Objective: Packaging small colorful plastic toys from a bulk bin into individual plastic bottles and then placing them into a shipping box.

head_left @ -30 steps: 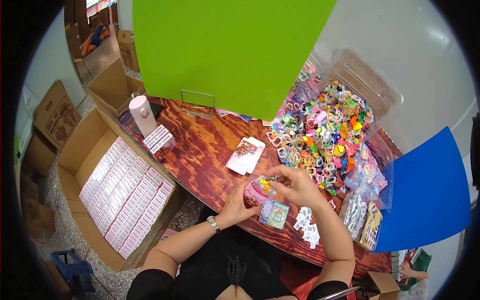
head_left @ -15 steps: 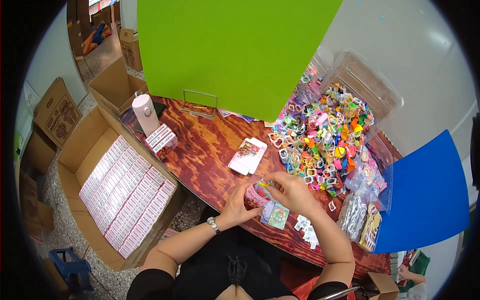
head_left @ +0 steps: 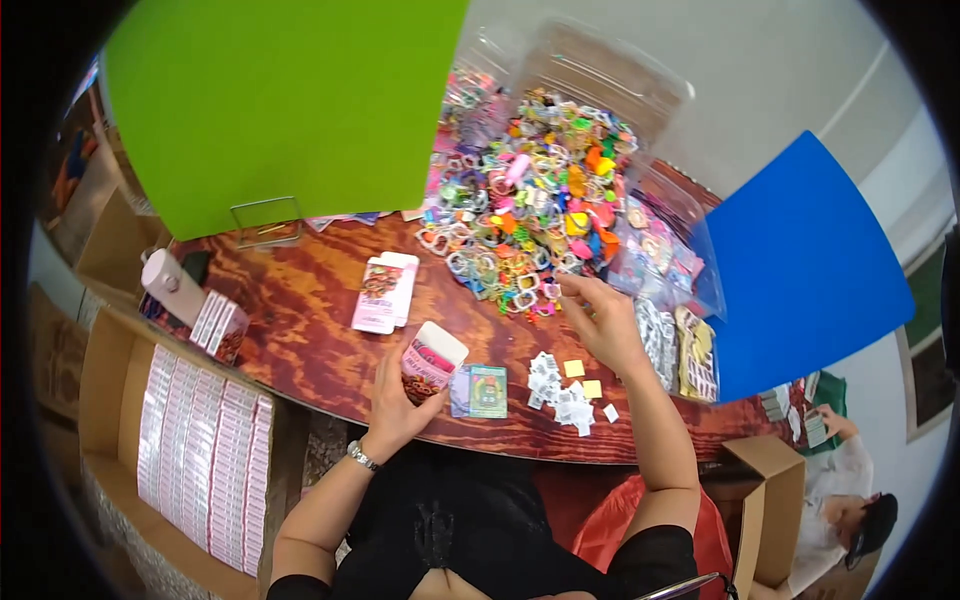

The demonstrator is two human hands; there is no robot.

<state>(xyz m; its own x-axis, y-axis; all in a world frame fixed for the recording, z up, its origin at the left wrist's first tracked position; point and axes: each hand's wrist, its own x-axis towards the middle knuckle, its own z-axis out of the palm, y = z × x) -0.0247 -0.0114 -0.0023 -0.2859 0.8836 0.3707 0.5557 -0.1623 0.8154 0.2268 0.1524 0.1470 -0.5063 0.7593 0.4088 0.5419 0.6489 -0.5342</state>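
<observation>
My left hand (head_left: 398, 402) grips a small pink printed carton (head_left: 428, 372) near the table's front edge, its top flap up and something pink inside. My right hand (head_left: 608, 322) is at the near edge of a heap of small colourful plastic trinkets (head_left: 540, 200); its fingers are apart and I see nothing between them. To the right of the carton lie a green picture card (head_left: 488, 391) and a partly covered lilac card (head_left: 460, 393). Farther back, a second pink and white carton (head_left: 380, 297) lies on the table. White paper slips (head_left: 560, 395) are scattered below my right hand.
A green panel (head_left: 280, 110) and a blue panel (head_left: 800, 290) border the red-brown table. At left stand a pink bottle (head_left: 172, 287), stacked cartons (head_left: 218, 325) and a cardboard box (head_left: 105, 400) full of wrapped cartons. Another person (head_left: 835, 490) works at far right.
My right hand has left the carton's mouth and moved right to the trinket heap. My left hand still holds the carton. The whole view has turned to the right.
</observation>
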